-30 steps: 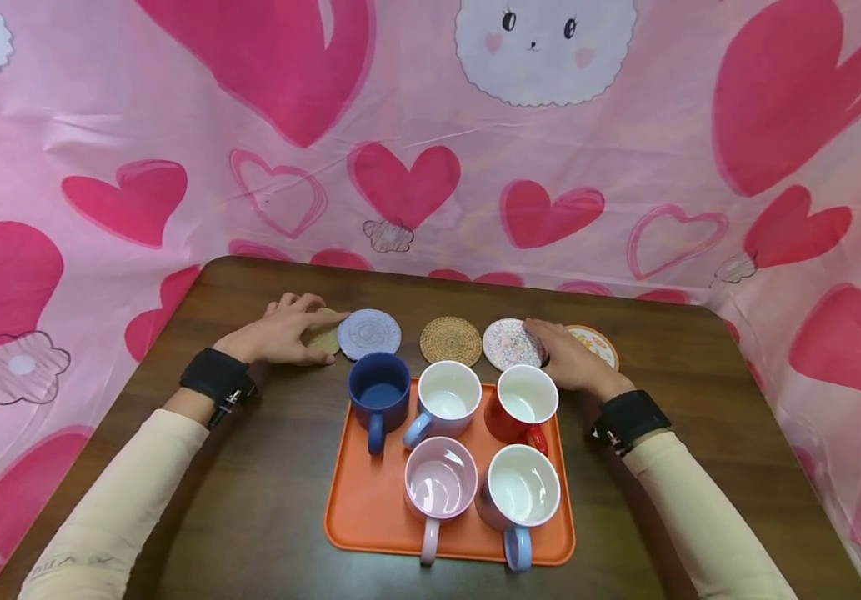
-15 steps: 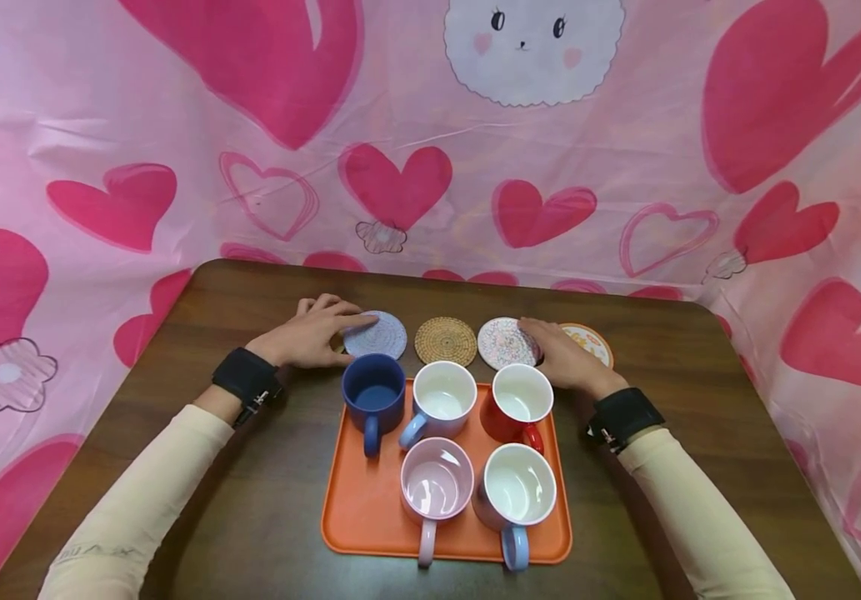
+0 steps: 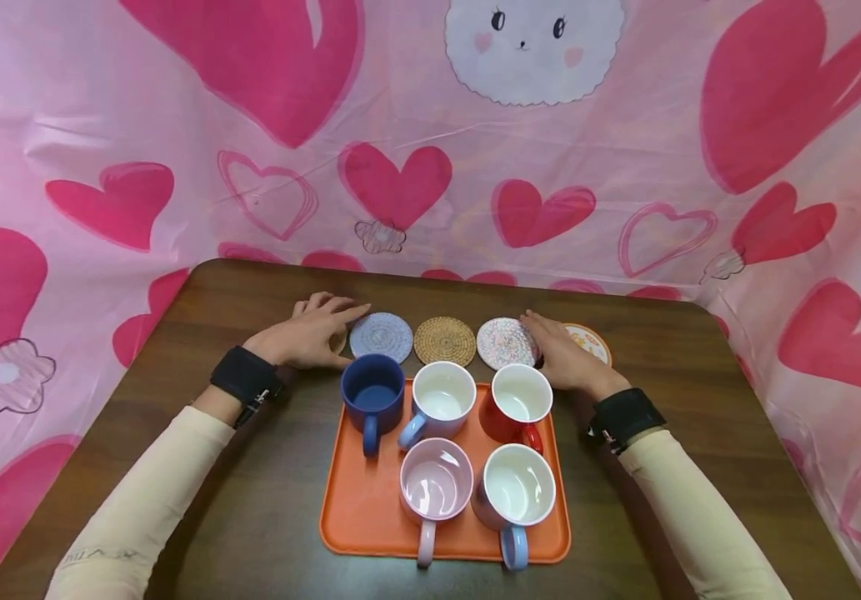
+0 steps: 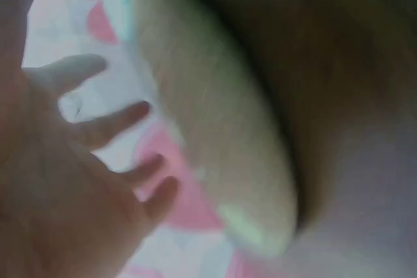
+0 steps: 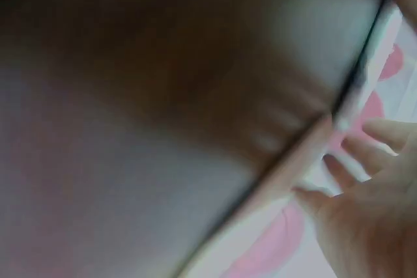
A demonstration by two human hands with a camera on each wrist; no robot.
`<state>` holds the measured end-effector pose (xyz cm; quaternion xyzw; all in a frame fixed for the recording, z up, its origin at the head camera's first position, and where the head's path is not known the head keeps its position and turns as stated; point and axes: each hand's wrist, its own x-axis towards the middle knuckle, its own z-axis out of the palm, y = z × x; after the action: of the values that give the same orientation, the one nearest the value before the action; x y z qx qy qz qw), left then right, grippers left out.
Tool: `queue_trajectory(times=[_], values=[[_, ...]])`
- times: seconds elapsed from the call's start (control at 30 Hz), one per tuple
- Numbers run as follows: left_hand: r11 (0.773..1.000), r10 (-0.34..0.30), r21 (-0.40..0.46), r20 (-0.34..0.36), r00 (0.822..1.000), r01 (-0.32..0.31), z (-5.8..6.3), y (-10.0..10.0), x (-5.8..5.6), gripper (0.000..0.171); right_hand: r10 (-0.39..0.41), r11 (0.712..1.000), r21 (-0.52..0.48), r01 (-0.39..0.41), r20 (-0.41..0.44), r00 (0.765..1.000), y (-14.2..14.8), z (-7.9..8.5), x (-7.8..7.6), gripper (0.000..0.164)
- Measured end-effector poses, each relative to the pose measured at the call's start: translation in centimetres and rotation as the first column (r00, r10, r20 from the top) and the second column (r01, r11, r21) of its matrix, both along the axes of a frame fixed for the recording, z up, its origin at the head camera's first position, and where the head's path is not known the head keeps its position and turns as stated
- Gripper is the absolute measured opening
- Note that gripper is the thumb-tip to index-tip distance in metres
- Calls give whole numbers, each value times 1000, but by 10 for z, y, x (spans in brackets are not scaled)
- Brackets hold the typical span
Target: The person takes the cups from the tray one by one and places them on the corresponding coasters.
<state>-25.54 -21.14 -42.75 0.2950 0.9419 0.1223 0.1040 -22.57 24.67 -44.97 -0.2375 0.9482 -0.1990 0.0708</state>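
My left hand (image 3: 306, 335) lies over a tan coaster (image 3: 337, 342), which it mostly hides; in the left wrist view its fingers are spread beside the coaster's edge. Thumb and forefinger point at the lavender coaster (image 3: 381, 337). A woven brown coaster (image 3: 444, 341) and a white speckled coaster (image 3: 505, 342) continue the row. My right hand (image 3: 567, 358) reaches over the gap between the speckled coaster and a white coaster with orange pattern (image 3: 592, 340), partly covering both. Its fingers are loosely spread in the right wrist view, and neither hand grips anything.
In front of the coasters, an orange tray (image 3: 358, 508) carries several mugs: a navy mug (image 3: 372, 392), a red mug (image 3: 520, 404), a pink mug (image 3: 436, 483) and others with light blue handles. A pink heart-print sheet (image 3: 400, 100) hangs behind the brown table (image 3: 250, 500).
My left hand has moved right, over the tan coaster, then slightly back. The lavender coaster has slid right, close to the woven brown one. My right hand has stayed nearly still.
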Motion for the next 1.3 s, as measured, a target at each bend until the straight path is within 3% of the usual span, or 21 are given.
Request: queue_trajectory(times=[0.17,0.33,0.47,0.6,1.07,1.3], values=[[996,91,0,70,993,-91,8,-25,7,118,-146,986,83,143,36,989,23,14,11,115],[995,100,7,76,992,-101,5,-42,13,111,-197,961,211,179,69,978,40,17,25,90],[995,89,41,33,995,-91,1,-44,15,106,-210,945,275,177,95,973,41,12,34,78],[993,98,61,-16,995,-96,-4,-42,13,105,-222,942,271,196,70,972,40,6,37,71],[987,139,82,2,990,-139,-11,-40,18,103,-260,930,283,236,52,964,39,4,42,73],[982,167,89,-13,986,-165,-6,-40,29,106,-263,932,270,242,46,964,37,1,44,75]])
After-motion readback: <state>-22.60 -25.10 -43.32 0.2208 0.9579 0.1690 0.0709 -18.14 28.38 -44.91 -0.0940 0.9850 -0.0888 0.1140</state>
